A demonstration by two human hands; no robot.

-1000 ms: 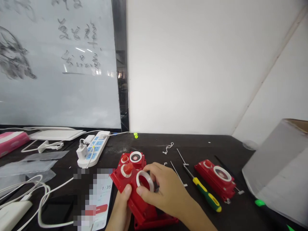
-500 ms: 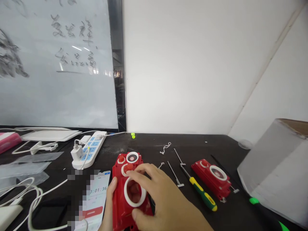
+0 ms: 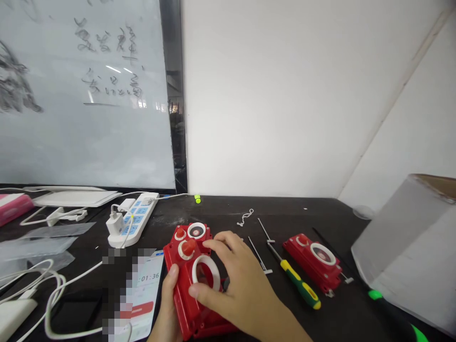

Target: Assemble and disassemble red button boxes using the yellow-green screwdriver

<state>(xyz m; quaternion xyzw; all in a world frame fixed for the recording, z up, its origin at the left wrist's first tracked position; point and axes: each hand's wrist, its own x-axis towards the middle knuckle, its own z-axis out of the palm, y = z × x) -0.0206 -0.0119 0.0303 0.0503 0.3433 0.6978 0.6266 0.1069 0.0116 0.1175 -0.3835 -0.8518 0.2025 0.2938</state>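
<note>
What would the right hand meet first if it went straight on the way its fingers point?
Likely the red knob on the red housing in the left hand; it lies just past the fingertips of the right hand in this view, though the depth gap is unclear.

We seem to be in an office corner or a small workshop — we cannot tell which. A whiteboard (image 3: 117, 147) bearing handwriting (image 3: 107, 40) and a sketch (image 3: 14, 80) meets a plain white wall (image 3: 278, 104); on the dark surface (image 3: 292, 216) we see 1 power strip (image 3: 140, 216) with chargers (image 3: 114, 223), a phone (image 3: 144, 289) — and a screwdriver (image 3: 299, 282) near a red device (image 3: 183, 304).
</note>
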